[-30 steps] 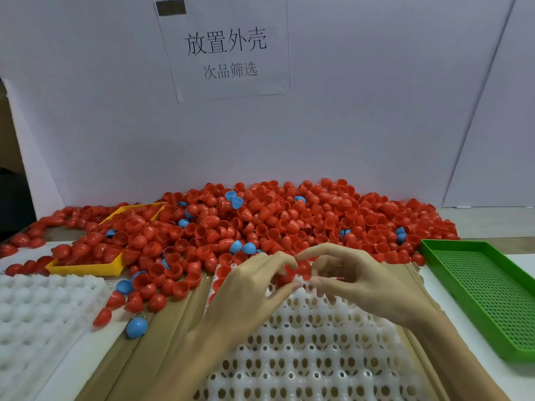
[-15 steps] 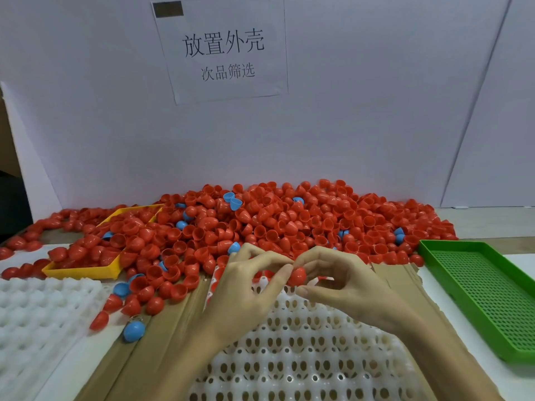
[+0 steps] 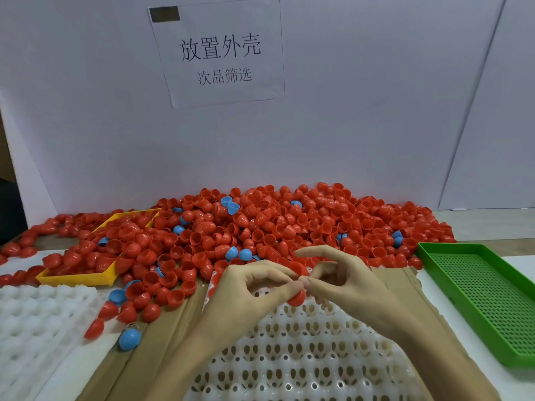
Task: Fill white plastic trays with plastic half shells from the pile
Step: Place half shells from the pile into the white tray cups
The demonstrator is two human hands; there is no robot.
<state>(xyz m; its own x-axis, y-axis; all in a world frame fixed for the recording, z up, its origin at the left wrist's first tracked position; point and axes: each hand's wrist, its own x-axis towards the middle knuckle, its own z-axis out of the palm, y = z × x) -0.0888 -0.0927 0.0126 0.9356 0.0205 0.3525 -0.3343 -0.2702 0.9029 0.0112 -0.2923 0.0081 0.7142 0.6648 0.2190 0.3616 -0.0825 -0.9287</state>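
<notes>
Hands pinch one red shell [image 3: 296,298] together over white tray's [image 3: 304,357] far edge.

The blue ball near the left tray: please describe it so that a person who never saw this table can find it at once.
Start at the white tray on the left and go to its right edge, where brown cardboard begins. There lies the blue ball, in front of the loose red shells. Unlike the blue half shells around, it looks whole and closed, with a small metal piece on top.
</notes>
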